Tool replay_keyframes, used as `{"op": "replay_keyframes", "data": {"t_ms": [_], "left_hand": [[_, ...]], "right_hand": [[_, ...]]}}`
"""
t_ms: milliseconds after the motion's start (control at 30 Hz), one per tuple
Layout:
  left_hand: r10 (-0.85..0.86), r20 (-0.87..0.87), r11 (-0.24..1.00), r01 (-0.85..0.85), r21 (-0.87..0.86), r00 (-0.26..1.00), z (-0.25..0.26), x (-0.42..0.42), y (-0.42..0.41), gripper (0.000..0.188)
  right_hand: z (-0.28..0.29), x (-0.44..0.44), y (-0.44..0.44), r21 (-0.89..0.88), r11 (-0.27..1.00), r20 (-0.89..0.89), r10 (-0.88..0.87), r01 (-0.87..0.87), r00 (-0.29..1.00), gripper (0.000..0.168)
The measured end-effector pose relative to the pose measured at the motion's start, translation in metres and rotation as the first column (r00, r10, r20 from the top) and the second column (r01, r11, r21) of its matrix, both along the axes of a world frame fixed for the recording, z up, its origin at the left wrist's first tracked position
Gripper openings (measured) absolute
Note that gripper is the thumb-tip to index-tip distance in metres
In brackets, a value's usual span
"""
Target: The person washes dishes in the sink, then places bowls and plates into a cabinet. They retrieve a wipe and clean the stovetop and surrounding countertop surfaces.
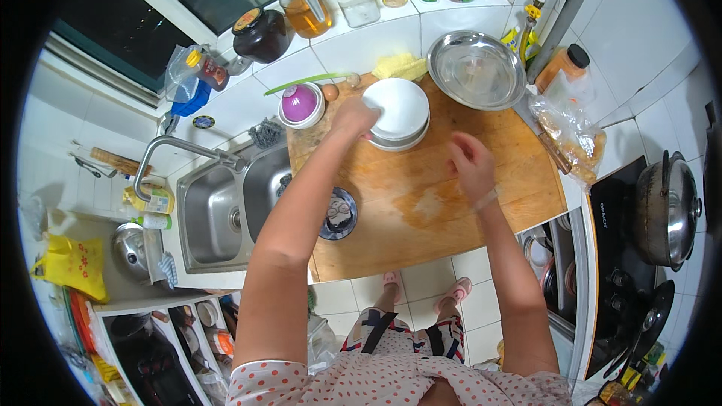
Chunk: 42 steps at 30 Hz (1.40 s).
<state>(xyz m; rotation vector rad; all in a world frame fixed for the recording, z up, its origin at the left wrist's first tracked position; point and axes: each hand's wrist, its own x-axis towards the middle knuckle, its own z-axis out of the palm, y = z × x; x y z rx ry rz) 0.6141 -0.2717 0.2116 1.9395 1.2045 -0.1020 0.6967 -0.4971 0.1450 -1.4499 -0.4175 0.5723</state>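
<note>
My left hand (356, 117) grips the left rim of a white bowl (397, 107), its thumb by the inner edge. Beneath it are more dishes, with a white rim (401, 147) showing at the bottom. The stack stands on a large wooden board (389, 203). My right hand (472, 166) hovers over the board to the right of the stack, slightly blurred, fingers loosely curled and apart, holding nothing. Left of the stack, a purple bowl (299, 102) sits upside down in white bowls (312, 119). A patterned dish (339, 214) with pale contents is partly hidden by my left forearm.
A large metal basin (476, 70) stands at the board's back right, beside a yellow cloth (399, 67). An egg (330, 92) and a green onion (304, 81) lie behind. The double sink (211, 220) is left; a lidded pot (668, 211) stands on the stove (612, 237) at right.
</note>
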Motion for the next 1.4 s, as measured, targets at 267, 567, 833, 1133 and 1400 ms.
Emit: {"op": "replay_keyframes", "data": {"t_ms": [267,567,833,1133,1400], "left_hand": [[0.172,0.196,0.974,-0.137,-0.179,0.965,-0.054,0.003,0.031,0.023],[0.349,0.361,0.925,-0.257,-0.278,0.865,-0.051,-0.007,0.021,0.021],[0.505,0.515,0.750,-0.057,-0.658,0.693,-0.003,-0.070,0.027,0.046],[0.859,0.420,0.398,0.134,-0.907,0.291,-0.018,-0.217,0.023,0.046],[0.958,-0.116,0.231,0.946,-0.229,-0.262,-0.048,-0.348,0.096,0.060]], "right_hand": [[-0.027,0.028,0.098,-0.403,0.915,0.292,0.105,0.022,0.951,0.023],[0.005,0.028,0.107,-0.351,0.917,0.446,-0.016,0.191,0.895,0.019],[0.110,-0.034,0.130,-0.328,0.914,0.564,-0.014,0.240,0.826,0.021],[0.144,-0.162,0.193,-0.102,0.967,0.508,0.253,-0.234,0.823,0.033],[0.055,-0.158,0.117,-0.385,0.879,-0.147,0.242,-0.281,0.959,0.035]]}}
